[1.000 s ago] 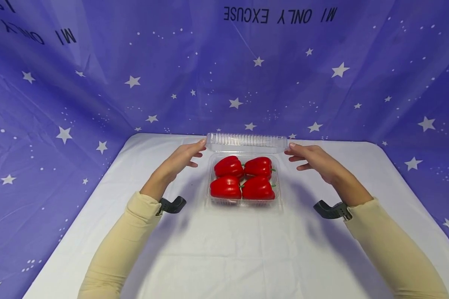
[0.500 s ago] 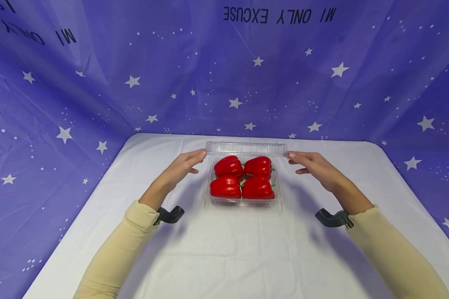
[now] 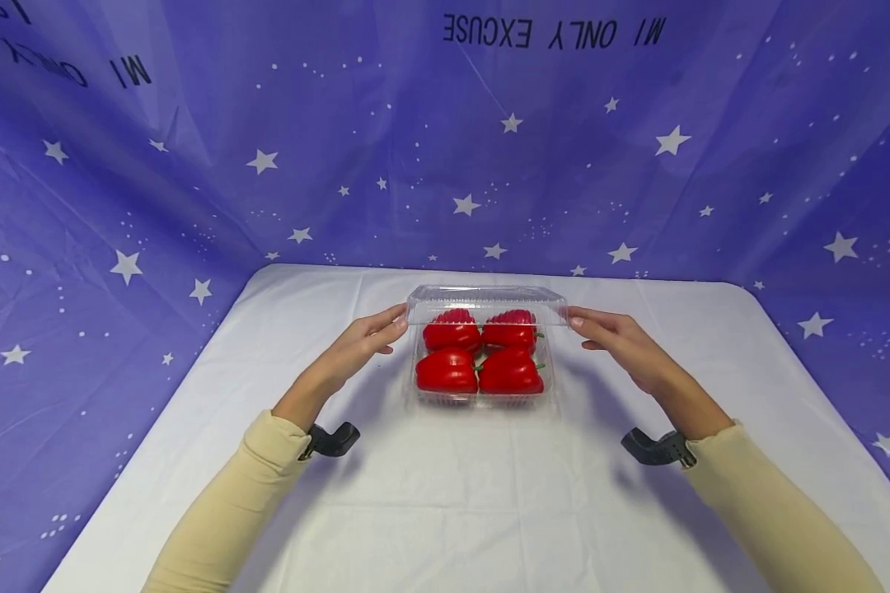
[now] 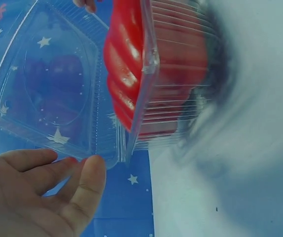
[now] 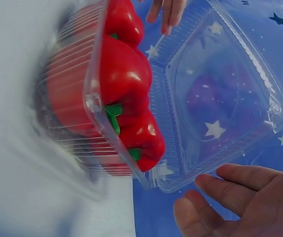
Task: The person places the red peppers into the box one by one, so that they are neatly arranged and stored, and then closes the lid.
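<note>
Several red bell peppers with green stems, among them a front-left pepper [image 3: 447, 372], sit in a clear plastic clamshell box [image 3: 480, 401]. Its hinged lid [image 3: 487, 295] is tilted forward from the back edge, partly over the rear peppers. At the lid's left side, my left hand [image 3: 358, 344] touches the edge with nearly straight fingers. My right hand [image 3: 625, 342] does the same on the right side. In the left wrist view the fingertips [image 4: 94, 173] lie along the lid's edge; the right wrist view shows the fingers [image 5: 230, 190] close to the opposite edge.
A white cloth [image 3: 460, 511] covers the table under the box. Behind it hangs a blue curtain [image 3: 386, 123] with white stars and dark lettering. Dark camera mounts [image 3: 334, 440] sit at both wrists, below light sleeves [image 3: 226, 502].
The lid has swung from upright toward me and down over the rear peppers. Both hands have moved slightly lower with it. The box and peppers have stayed in place.
</note>
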Motion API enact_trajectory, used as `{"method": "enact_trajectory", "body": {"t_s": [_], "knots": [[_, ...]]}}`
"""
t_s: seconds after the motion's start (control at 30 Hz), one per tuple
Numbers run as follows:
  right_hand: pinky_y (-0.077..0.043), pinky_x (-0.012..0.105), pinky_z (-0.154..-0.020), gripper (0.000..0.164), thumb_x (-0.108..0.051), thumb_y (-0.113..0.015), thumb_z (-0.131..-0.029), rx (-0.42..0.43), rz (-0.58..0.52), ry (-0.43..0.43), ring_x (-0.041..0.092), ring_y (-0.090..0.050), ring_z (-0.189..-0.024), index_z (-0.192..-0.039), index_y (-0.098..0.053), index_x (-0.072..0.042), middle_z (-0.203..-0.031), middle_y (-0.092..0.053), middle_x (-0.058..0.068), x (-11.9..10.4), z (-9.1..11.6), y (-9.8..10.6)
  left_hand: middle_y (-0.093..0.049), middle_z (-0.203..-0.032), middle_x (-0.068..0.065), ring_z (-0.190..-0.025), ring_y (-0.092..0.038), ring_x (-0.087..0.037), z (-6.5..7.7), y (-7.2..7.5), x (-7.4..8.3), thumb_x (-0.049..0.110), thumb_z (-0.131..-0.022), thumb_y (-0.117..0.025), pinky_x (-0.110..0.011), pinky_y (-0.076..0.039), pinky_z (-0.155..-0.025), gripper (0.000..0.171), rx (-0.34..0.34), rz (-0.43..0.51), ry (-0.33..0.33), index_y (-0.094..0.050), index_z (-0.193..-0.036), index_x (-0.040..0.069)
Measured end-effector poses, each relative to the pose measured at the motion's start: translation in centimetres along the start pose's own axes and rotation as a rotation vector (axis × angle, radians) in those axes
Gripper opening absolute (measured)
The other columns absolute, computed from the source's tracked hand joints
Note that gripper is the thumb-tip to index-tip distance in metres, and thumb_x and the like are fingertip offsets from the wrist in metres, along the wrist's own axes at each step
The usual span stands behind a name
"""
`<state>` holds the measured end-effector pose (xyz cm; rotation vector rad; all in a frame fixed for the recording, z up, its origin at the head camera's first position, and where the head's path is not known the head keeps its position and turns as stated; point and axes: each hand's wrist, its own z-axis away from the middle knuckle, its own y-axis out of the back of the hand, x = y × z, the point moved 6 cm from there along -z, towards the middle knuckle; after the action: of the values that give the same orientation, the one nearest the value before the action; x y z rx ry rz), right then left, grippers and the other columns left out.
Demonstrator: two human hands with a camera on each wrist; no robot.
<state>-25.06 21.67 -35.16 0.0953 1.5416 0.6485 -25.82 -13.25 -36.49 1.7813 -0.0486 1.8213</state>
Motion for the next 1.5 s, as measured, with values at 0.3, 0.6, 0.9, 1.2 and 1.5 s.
{"method": "enact_trajectory", "body": {"t_s": [0.3, 0.6, 0.9, 1.2, 1.5], "knots": [[-0.034, 0.057, -0.115, 0.057, -0.031, -0.050, -0.102, 0.027, -0.008, -0.001, 0.006, -0.055, -0.125, -0.150, -0.040, -0.002, -0.156, -0.041, 0.019, 0.7, 0.7, -0.6, -0.032, -0.162, -0.017, -0.134, -0.047, -0.047, 0.5, -0.2, -0.7, 0.037, -0.100, -0.048, -0.064, -0.028, -0.117, 0.066, -0.006, 0.023, -0.032, -0.028, -0.157, 0.014], [-0.021, 0.070, -0.117, 0.058, -0.030, -0.055, -0.100, 0.037, 0.011, 0.005, 0.044, -0.027, -0.150, -0.152, -0.040, -0.008, -0.157, -0.039, 0.021, 1.9, 1.4, -1.2, -0.028, -0.165, -0.007, -0.146, -0.033, -0.034, 0.9, -0.8, -1.6, 0.030, -0.097, -0.055, -0.060, -0.032, -0.117, 0.068, -0.020, 0.037, -0.075, -0.028, -0.158, 0.015], [-0.043, 0.049, -0.113, 0.058, -0.025, -0.056, -0.099, 0.032, 0.048, 0.050, 0.041, -0.034, -0.147, -0.153, -0.038, -0.010, -0.158, -0.038, 0.020, 2.4, 1.6, -1.6, -0.019, -0.168, -0.008, -0.147, -0.031, -0.035, 0.7, -1.1, -2.7, 0.021, -0.097, -0.059, -0.055, -0.036, -0.115, 0.071, -0.043, 0.036, -0.105, -0.024, -0.158, 0.015], [-0.045, 0.007, -0.089, 0.060, -0.021, -0.060, -0.097, 0.053, 0.031, 0.080, 0.041, -0.042, -0.139, -0.153, -0.039, -0.009, -0.157, -0.040, 0.020, 3.0, 1.7, -2.2, -0.011, -0.169, -0.008, -0.145, -0.035, -0.041, 0.4, -1.3, -3.2, 0.020, -0.097, -0.060, -0.059, -0.033, -0.117, 0.074, -0.079, 0.072, -0.130, -0.020, -0.159, 0.014], [-0.046, 0.006, -0.091, 0.063, -0.015, -0.064, -0.096, 0.043, 0.058, 0.141, 0.041, -0.043, -0.138, -0.152, -0.038, -0.006, -0.159, -0.037, 0.019, 3.6, 1.7, -2.7, -0.012, -0.169, -0.007, -0.145, -0.034, -0.044, 0.4, -1.1, -3.8, 0.019, -0.096, -0.061, -0.059, -0.035, -0.116, 0.074, -0.070, 0.057, -0.138, -0.021, -0.159, 0.015]]}}
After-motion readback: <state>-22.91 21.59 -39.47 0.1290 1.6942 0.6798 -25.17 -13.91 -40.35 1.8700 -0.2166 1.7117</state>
